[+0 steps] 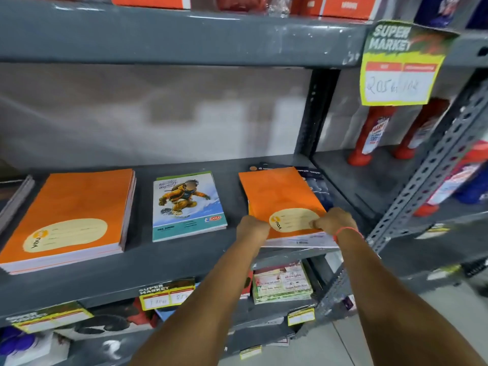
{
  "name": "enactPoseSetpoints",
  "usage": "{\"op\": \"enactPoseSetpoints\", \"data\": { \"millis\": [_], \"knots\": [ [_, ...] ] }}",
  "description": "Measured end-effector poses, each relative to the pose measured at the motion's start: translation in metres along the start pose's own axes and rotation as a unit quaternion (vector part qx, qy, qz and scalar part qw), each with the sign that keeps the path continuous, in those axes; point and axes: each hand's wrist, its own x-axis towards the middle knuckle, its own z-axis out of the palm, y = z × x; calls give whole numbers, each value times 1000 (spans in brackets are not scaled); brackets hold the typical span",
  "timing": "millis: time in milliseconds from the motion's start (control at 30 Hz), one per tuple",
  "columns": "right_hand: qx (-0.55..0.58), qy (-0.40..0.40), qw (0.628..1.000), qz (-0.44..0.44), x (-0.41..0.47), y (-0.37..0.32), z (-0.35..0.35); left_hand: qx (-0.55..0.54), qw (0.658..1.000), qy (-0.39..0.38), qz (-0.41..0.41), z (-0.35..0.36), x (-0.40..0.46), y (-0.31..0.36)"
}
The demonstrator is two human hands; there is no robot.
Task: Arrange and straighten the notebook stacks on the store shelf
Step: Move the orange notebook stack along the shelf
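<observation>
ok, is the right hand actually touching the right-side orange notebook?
Touching. The head view shows the right hand gripping the near right corner of the orange notebook, fingers curled onto its cover by the label. The left hand grips the near left edge.

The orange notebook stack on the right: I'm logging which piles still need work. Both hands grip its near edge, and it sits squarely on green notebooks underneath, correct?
Not quite. The head view shows both hands, left and right, gripping the near edge of the orange notebook stack, but the notebooks underneath are dark blue, not green, and the orange stack lies skewed across them.
</observation>
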Motion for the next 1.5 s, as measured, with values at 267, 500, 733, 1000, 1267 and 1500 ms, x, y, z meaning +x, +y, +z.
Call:
{"op": "enactPoseSetpoints", "data": {
  "millis": [267, 500, 733, 1000, 1267, 1500],
  "knots": [
    [102, -35, 994, 13, 11, 10, -7, -73, 997, 20, 12, 4, -9, 7],
    [343, -188, 920, -17, -11, -3, -33, -175, 984, -17, 25, -40, -28, 25],
    [350, -232, 890, -177, -96, -123, -7, -182, 975, 100, 77, -187, -53, 14],
    [291, -295, 877, -244, -198, -227, 118, -119, 979, 166, -12, -356, -55, -69],
    [31, -182, 943, -276, -228, -243, 183, 98, 973, 203, -47, -403, -30, -117],
    [-74, -39, 938, -336, -228, -239, 172, 407, 881, 235, -53, -400, -30, -92]
  ]
}}
